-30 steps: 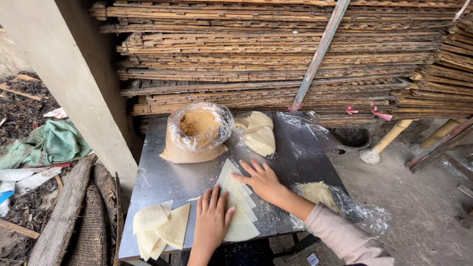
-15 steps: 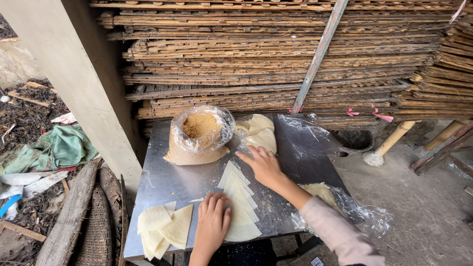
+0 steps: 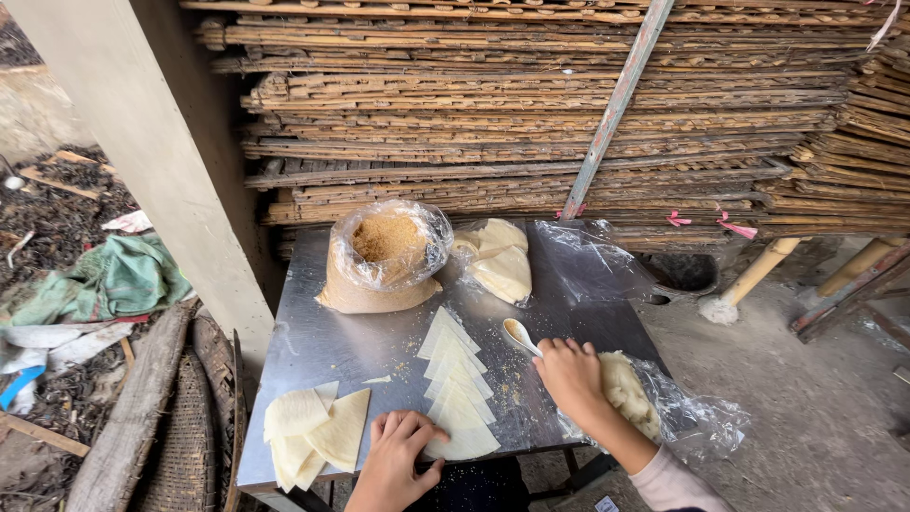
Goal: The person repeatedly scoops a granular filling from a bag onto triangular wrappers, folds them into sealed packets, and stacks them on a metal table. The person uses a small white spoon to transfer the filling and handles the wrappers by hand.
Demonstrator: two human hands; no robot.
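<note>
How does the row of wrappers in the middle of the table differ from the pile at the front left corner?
The row of wrappers is fanned in a neat overlapping line running away from the person; the corner pile is a loose, uneven heap. The left hand rests at the row's near end, while nothing touches the pile. The row has brown crumbs scattered beside it; the pile does not. Both are pale, thin sheets lying flat on the metal table.

Left hand (image 3: 396, 462) palm down, fingers curled, right hand (image 3: 570, 372) seemingly closed

Rural food workshop: stacked bamboo drying racks (image 3: 531, 104), metal table (image 3: 322, 351)
</note>
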